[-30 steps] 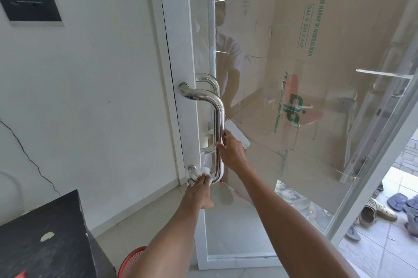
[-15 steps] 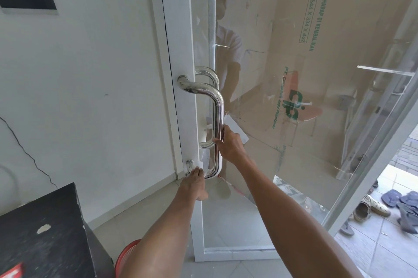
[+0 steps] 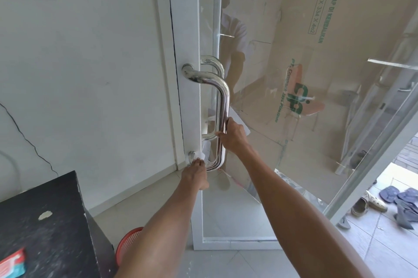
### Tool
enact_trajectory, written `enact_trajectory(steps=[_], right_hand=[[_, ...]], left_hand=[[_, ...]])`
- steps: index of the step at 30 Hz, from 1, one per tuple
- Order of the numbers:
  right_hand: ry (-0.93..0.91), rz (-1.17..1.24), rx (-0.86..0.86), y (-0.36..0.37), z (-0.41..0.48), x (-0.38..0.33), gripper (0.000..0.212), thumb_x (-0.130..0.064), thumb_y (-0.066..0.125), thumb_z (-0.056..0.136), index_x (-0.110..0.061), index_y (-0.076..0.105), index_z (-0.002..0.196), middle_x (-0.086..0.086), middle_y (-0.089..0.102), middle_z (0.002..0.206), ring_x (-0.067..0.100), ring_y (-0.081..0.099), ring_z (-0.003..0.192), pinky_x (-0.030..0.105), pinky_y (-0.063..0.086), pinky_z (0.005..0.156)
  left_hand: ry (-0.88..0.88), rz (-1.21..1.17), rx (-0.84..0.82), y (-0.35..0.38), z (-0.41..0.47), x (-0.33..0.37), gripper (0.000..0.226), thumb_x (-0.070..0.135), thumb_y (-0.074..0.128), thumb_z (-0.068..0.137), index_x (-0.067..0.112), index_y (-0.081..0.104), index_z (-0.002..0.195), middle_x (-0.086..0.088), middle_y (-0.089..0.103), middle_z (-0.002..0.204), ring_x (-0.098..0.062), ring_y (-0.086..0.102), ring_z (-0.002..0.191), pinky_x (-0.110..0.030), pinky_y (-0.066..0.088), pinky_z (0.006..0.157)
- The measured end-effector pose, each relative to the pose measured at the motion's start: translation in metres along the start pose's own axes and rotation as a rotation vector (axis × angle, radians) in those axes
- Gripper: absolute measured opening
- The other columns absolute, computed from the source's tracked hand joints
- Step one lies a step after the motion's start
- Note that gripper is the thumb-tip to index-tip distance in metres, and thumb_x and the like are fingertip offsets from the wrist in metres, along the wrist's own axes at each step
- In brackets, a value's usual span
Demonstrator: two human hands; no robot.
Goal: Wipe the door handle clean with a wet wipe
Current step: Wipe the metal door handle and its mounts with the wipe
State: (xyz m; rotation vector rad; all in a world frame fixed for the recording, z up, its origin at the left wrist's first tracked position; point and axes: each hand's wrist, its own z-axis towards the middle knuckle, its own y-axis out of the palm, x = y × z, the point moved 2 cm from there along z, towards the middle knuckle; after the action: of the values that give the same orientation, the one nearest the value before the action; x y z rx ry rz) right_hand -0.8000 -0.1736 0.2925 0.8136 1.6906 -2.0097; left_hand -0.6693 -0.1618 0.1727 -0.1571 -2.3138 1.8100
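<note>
A polished steel door handle (image 3: 222,96) stands upright on the white frame of a glass door (image 3: 294,96). My left hand (image 3: 195,173) holds a white wet wipe (image 3: 201,156) against the handle's lower mount. My right hand (image 3: 233,135) grips the lower part of the handle's vertical bar, with a white sheet (image 3: 239,119) showing behind its fingers. A second handle on the far side of the glass shows behind the near one.
A black cabinet (image 3: 45,221) stands at the lower left with a red basket (image 3: 129,243) beside it. The white wall (image 3: 90,74) is on the left. Sandals (image 3: 371,204) lie on the tiles at the lower right, beyond the door's edge.
Both hands stay on the handle's lower part; the left hand has shifted a little along the lower mount with the wipe. The view has moved slightly.
</note>
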Motion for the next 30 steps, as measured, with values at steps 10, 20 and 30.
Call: enact_trajectory(steps=[10,20,30], right_hand=[[-0.017,-0.001,-0.014,-0.003,0.0,0.002,0.034,-0.024,0.069,0.087,-0.008,0.054,0.112,0.007,0.059,0.095,0.021,0.049,0.077,0.029,0.037,0.065],[0.007,0.027,-0.006,0.001,0.005,0.004,0.037,-0.025,0.069,0.086,-0.008,0.054,0.115,0.01,0.063,0.099,0.031,0.06,0.093,0.035,0.047,0.072],[0.02,0.01,0.001,0.002,0.003,0.002,0.036,-0.026,0.07,0.085,-0.009,0.054,0.112,0.009,0.063,0.098,0.031,0.06,0.092,0.035,0.047,0.071]], left_hand=[[-0.031,0.028,-0.037,0.003,0.019,-0.007,0.086,0.016,0.052,0.087,0.001,0.001,0.154,-0.009,-0.008,0.164,-0.021,0.005,0.152,-0.037,0.026,0.118],[-0.056,0.019,0.011,0.007,0.025,-0.009,0.091,0.015,0.056,0.087,-0.005,-0.005,0.152,-0.018,-0.011,0.162,-0.027,-0.005,0.152,-0.036,0.018,0.122],[-0.145,0.029,0.107,0.028,0.004,0.021,0.092,0.014,0.06,0.086,-0.009,-0.002,0.15,-0.025,-0.004,0.161,-0.034,0.001,0.151,-0.035,0.017,0.123]])
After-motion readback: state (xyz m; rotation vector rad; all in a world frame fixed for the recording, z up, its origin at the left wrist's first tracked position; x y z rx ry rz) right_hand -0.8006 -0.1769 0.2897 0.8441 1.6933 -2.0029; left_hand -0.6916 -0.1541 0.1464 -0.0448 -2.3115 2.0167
